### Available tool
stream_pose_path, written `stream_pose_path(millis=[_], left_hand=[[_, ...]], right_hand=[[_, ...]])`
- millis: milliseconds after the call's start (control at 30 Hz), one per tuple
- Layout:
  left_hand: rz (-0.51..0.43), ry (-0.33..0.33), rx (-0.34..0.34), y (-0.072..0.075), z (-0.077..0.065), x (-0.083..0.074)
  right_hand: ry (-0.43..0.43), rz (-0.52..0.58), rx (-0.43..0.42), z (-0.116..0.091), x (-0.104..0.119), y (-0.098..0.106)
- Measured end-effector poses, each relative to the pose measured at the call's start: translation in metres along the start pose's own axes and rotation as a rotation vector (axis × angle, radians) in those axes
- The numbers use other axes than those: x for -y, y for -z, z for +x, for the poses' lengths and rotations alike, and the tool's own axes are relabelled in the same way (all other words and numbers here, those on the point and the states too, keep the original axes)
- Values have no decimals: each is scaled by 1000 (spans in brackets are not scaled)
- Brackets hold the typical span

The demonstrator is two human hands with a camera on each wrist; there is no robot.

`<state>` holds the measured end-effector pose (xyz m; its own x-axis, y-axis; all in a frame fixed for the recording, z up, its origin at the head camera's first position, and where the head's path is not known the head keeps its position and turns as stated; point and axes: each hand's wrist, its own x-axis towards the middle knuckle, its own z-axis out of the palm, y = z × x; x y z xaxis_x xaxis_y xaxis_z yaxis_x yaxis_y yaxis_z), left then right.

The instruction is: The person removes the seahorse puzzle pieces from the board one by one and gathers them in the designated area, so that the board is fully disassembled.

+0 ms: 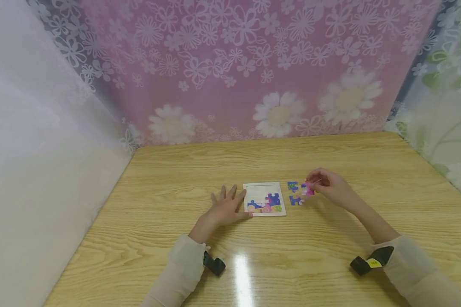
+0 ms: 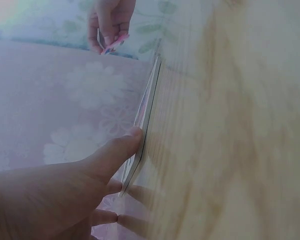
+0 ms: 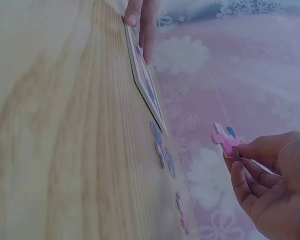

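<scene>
A square white puzzle frame [image 1: 253, 191] lies flat on the table, its lower part filled with blue, pink and yellow picture pieces. My left hand [image 1: 226, 210] rests at its left side with fingers spread, the thumb [image 2: 125, 147] touching the frame's near edge. To the right of the frame, my right hand [image 3: 285, 175] pinches a pink, white and blue puzzle piece [image 3: 225, 141] between thumb and fingers, held above the table. Below it lie loose pieces, among them a blue-green piece [image 1: 292, 186] and a blue one with pale parts [image 1: 295, 200].
The wood-grain table [image 1: 169, 179] extends around the frame on every side. A pink flowered cloth [image 1: 223, 85] stands behind it, with a pale wall [image 1: 42, 140] on the left and a leafy curtain [image 1: 453, 115] on the right. Each wrist wears a black strap-on camera [image 1: 214, 264].
</scene>
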<state>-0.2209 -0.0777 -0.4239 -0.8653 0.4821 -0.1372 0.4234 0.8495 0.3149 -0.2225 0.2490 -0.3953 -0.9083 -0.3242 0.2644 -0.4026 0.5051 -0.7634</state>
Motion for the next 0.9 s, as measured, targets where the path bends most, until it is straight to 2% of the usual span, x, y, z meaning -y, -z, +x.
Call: stream_pose_path(millis=[433,667,900], left_hand=[[-6,-2,13,0,1,-1],[2,-4,14,0,2,0],[-14,5,15,-1,2,2]], right_hand=[[2,-26,23,-15,-23,14],[-68,-90,45,-20,-36,16],[-122,-118,20,-22,-48,9]])
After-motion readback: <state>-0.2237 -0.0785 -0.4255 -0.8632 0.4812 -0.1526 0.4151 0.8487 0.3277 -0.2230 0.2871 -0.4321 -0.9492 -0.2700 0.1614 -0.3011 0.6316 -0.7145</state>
